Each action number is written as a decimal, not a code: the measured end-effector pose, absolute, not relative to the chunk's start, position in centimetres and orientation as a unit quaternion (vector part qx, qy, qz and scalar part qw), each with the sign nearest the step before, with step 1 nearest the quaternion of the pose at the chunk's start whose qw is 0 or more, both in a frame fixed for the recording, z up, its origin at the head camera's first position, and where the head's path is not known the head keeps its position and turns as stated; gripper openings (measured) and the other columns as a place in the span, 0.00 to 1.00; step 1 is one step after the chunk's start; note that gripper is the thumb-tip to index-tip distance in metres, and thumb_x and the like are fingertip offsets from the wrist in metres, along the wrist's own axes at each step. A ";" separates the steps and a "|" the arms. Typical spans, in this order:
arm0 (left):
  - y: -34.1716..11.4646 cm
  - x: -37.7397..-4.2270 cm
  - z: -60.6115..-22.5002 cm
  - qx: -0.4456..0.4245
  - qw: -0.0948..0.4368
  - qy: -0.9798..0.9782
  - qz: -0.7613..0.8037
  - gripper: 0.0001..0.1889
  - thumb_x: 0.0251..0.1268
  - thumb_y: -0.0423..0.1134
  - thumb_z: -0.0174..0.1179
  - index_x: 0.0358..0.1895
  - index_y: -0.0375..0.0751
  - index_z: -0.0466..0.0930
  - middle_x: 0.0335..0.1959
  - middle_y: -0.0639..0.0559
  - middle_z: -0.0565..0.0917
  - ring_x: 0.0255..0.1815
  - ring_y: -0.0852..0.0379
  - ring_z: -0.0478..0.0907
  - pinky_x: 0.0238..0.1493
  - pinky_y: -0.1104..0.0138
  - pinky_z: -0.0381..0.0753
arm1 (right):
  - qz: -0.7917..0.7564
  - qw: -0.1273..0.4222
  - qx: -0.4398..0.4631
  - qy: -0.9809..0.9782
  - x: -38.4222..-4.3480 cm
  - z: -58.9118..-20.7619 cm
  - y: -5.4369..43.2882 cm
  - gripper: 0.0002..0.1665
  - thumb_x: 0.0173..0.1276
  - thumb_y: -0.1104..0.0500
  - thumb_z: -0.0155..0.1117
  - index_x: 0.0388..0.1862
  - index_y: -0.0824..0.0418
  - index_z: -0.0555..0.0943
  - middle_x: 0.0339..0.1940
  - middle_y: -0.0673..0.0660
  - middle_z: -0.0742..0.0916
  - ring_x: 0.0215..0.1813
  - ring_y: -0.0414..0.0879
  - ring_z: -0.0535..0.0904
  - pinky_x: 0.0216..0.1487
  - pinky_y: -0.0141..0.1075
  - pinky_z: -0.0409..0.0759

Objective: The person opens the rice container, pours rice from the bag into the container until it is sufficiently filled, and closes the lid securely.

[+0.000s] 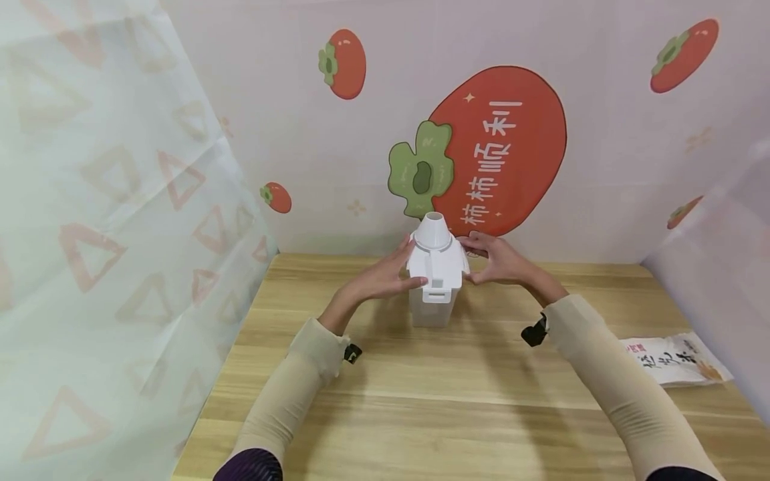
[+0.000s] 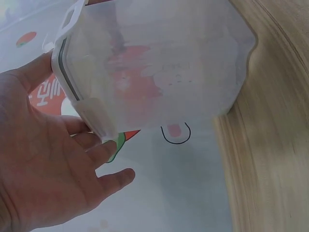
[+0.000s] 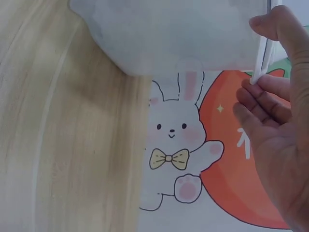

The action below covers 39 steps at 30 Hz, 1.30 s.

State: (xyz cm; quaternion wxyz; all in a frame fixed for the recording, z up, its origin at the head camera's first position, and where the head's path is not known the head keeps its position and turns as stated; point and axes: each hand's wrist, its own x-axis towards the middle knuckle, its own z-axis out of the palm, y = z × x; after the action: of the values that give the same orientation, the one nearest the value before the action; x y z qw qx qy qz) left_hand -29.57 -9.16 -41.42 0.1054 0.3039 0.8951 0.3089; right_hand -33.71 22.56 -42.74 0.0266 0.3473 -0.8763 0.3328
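A translucent white plastic storage container [image 1: 430, 312] stands on the wooden table near the back wall. Its white lid [image 1: 419, 259] carries a cone-shaped piece with an open top [image 1: 434, 234]. My left hand [image 1: 385, 275] lies along the lid's left side, thumb across the front; the left wrist view shows its fingers spread by a side clip [image 2: 96, 118]. At the other side, my right hand [image 1: 499, 259] pinches the lid's edge between thumb and fingers. The right wrist view shows that thumb on the lid's rim [image 3: 263, 53] and the fingertips at its corner.
A white packet with printed characters [image 1: 676, 361] lies at the right of the table [image 1: 433, 401]. Behind the container rises a sheet printed with persimmons [image 1: 511, 147]. More pale sheeting [image 1: 120, 267] hangs along the left side, and another stands at the right.
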 end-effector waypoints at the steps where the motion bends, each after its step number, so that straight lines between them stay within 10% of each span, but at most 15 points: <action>1: -9.1 -29.6 -41.4 0.304 0.106 0.895 0.309 0.54 0.76 0.60 0.59 0.87 0.39 0.34 0.88 0.38 0.33 0.89 0.46 0.37 0.86 0.52 0.49 | 0.335 0.020 0.344 -0.877 -33.7 -42.7 22.7 0.48 0.54 0.63 0.82 0.74 0.73 0.75 0.67 0.76 0.79 0.68 0.69 0.79 0.66 0.62 0.80; 39: -9.0 -29.5 -41.1 0.299 0.109 0.895 0.312 0.54 0.75 0.59 0.60 0.88 0.40 0.35 0.89 0.38 0.34 0.89 0.46 0.37 0.86 0.51 0.48 | 0.308 0.038 0.359 -0.880 -33.5 -41.3 23.7 0.45 0.53 0.60 0.86 0.70 0.69 0.80 0.65 0.69 0.84 0.63 0.66 0.80 0.62 0.63 0.81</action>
State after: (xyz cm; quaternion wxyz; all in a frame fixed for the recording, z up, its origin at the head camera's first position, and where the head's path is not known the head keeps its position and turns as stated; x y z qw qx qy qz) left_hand -29.52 -9.05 -41.06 0.1089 0.2992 0.8953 0.3117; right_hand -33.51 23.73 -41.33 0.0384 0.3592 -0.8800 0.3083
